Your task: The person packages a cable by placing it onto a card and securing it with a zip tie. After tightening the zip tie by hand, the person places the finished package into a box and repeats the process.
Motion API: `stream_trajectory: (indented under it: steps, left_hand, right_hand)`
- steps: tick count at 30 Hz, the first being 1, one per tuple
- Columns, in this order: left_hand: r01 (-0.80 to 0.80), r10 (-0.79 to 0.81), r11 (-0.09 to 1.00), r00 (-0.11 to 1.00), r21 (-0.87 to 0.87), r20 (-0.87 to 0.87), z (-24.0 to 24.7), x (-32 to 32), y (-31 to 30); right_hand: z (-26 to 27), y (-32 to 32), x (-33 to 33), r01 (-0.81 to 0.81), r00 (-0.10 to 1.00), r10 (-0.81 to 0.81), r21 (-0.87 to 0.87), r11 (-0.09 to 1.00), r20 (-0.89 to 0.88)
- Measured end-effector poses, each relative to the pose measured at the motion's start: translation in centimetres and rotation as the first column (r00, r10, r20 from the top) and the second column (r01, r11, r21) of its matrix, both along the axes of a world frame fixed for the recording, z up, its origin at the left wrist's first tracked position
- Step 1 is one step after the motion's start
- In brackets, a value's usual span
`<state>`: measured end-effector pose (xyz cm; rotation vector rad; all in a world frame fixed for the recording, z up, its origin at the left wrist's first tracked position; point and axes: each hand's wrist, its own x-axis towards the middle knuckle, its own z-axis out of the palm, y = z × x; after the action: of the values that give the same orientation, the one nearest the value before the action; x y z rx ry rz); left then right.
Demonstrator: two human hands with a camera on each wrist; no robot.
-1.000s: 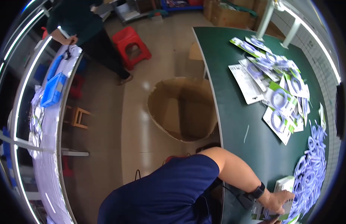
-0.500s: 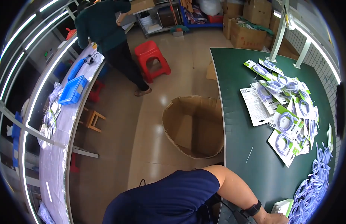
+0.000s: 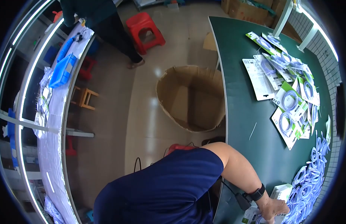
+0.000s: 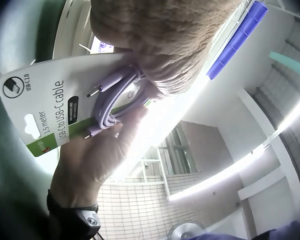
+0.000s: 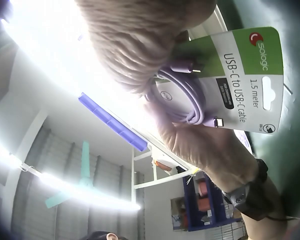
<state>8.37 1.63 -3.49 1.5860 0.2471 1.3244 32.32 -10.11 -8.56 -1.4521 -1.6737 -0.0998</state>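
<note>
A lilac USB-C cable [image 4: 115, 102] lies coiled on its printed white and green card [image 5: 255, 85]. In the left wrist view my left hand [image 4: 165, 45] is large at the top, its fingers at the coil. My right hand [image 4: 92, 157] grips the card from the opposite side, thumb by the cable. The right wrist view has my right hand [image 5: 140, 40] above the coil and my left hand [image 5: 210, 150] below it. In the head view my left hand [image 3: 273, 209] bends over the card at the table's lower edge; the right hand is hidden there.
Beside my left hand stand a stack of cards [image 3: 281, 192] and a heap of loose lilac cables [image 3: 305, 186]. Carded cables [image 3: 288, 97] are piled farther along the green table [image 3: 240, 149]. A large carton [image 3: 191, 100] stands on the floor. Another person [image 3: 105, 30] is by the far bench.
The head view has tipped up and back down. My left hand stays over the card by the stack, its fingers now bent further down. The other person leans farther over the bench.
</note>
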Motion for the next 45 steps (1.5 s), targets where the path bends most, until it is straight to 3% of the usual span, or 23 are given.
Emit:
stream_trajectory:
  steps: [2,4,5,8,12,17,20,38,45]
  left_hand:
    - [-0.036,0.037,0.999,0.999,0.025,-0.017,0.4,-0.2,0.1]
    - [0.008,-0.014,0.999,0.983,-0.036,-0.181,0.9,-0.6,0.7]
    - [0.028,-0.044,0.997,0.963,-0.067,-0.265,1.0,-0.6,0.8]
    - [-0.048,0.039,0.998,0.983,-0.045,-0.177,0.6,0.1,0.7]
    - [-0.084,0.077,0.995,0.988,-0.048,-0.133,0.4,0.3,0.3]
    - [-0.063,0.057,0.997,0.986,-0.035,-0.157,0.6,-0.2,0.4]
    - [-0.039,0.027,0.997,0.987,-0.069,-0.161,0.6,-0.2,0.3]
    - [-0.020,0.007,0.998,0.983,-0.067,-0.184,0.4,0.0,0.6]
    - [-0.082,0.079,0.996,0.986,-0.020,-0.147,0.7,-0.3,0.1]
  right_hand:
    - [-0.2,0.6,-0.8,0.038,0.997,-0.036,0.032,0.999,-0.061]
    - [-0.2,1.2,-1.5,0.124,0.970,-0.099,0.102,0.987,-0.224]
    - [0.2,1.3,-1.8,0.123,0.972,-0.099,0.100,0.987,-0.213]
    - [0.7,1.4,-2.9,0.255,0.967,-0.254,0.009,0.967,-0.022]
    - [3.4,0.9,-6.5,0.259,0.959,-0.255,-0.014,0.966,0.120]
    - [3.0,1.0,-6.9,0.246,0.965,-0.245,0.007,0.969,0.095]
    - [4.6,0.6,-10.2,0.256,0.966,-0.255,0.019,0.966,-0.049]
    - [5.4,1.3,-12.5,0.167,0.977,-0.178,-0.093,0.982,-0.117]
    - [5.9,1.1,-12.6,0.138,0.976,-0.157,-0.130,0.982,-0.149]
